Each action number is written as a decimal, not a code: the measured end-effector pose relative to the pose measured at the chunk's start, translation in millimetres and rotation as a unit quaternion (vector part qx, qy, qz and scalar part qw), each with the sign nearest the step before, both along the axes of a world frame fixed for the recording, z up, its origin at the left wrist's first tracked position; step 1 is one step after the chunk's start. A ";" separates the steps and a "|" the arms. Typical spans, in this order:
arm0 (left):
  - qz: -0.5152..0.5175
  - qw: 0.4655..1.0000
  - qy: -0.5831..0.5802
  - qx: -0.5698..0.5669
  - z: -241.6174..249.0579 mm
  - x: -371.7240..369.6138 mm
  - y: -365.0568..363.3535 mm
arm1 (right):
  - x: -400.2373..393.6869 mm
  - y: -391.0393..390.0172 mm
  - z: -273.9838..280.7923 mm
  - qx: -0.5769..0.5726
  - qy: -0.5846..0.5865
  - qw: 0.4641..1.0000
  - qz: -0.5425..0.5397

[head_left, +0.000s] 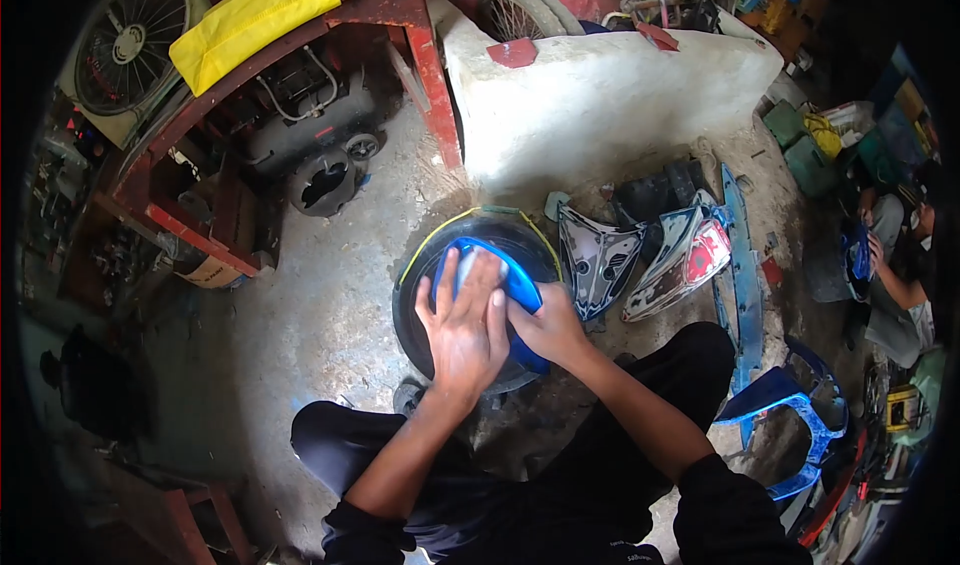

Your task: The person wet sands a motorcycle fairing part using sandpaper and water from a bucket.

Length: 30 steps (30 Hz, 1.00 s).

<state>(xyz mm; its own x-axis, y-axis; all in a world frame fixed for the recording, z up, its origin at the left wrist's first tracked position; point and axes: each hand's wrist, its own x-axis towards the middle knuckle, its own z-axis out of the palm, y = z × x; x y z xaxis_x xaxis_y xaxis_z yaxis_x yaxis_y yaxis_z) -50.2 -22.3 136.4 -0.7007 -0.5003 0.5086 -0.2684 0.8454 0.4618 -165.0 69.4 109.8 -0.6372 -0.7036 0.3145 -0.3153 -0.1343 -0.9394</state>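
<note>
Over a round black tub (pixel 408 330) with a yellow strip on its rim, a glossy blue panel (pixel 518 283) is held between my hands. My left hand (pixel 465 320) lies flat on the panel's face, its fingers stretched and slightly apart; whether anything is under the palm is hidden. At the panel's right edge, my right hand (pixel 548 323) is closed around it, with the thumb on top. More blue shows low in the tub, below my right hand.
Worn fairings (pixel 680 260) and a long blue strip (pixel 740 285) lie right of the tub. A blue frame piece (pixel 800 435) is at lower right. Behind stand a white low wall (pixel 610 105) and red bench (pixel 435 95). Another person (pixel 895 275) sits at far right.
</note>
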 end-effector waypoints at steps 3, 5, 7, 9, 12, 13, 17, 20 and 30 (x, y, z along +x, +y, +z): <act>-0.053 0.998 -0.010 -0.015 1.1 2.7 -0.7 | -3.0 4.3 1.2 0.024 0.021 0.999 0.005; 0.001 0.999 -0.040 -0.035 6.2 -0.6 -11.6 | -3.8 6.7 -1.5 0.050 0.022 0.998 0.020; -0.016 0.999 -0.034 -0.029 3.4 3.8 -12.4 | -7.2 6.2 -7.7 0.052 0.014 0.998 0.022; -0.058 0.998 -0.013 -0.004 -0.9 5.0 3.0 | -9.3 3.6 -5.6 0.018 0.000 1.000 0.018; 0.012 0.995 -0.058 -0.076 0.3 4.3 -19.4 | -10.5 10.4 12.7 0.108 -0.030 0.993 0.036; 0.019 0.995 -0.053 -0.081 -4.1 2.1 -16.3 | -11.6 10.5 8.5 0.108 -0.030 0.993 0.042; -0.064 0.997 -0.030 -0.040 1.3 9.1 -0.3 | -15.8 9.1 2.4 0.055 -0.001 0.997 0.050; -0.001 0.998 -0.023 -0.060 -3.6 4.6 -19.6 | -11.3 9.2 7.0 0.086 -0.025 0.994 0.060; -0.045 0.999 0.013 0.007 -1.2 10.1 -8.1 | -13.6 1.1 -3.1 0.065 0.010 0.995 0.069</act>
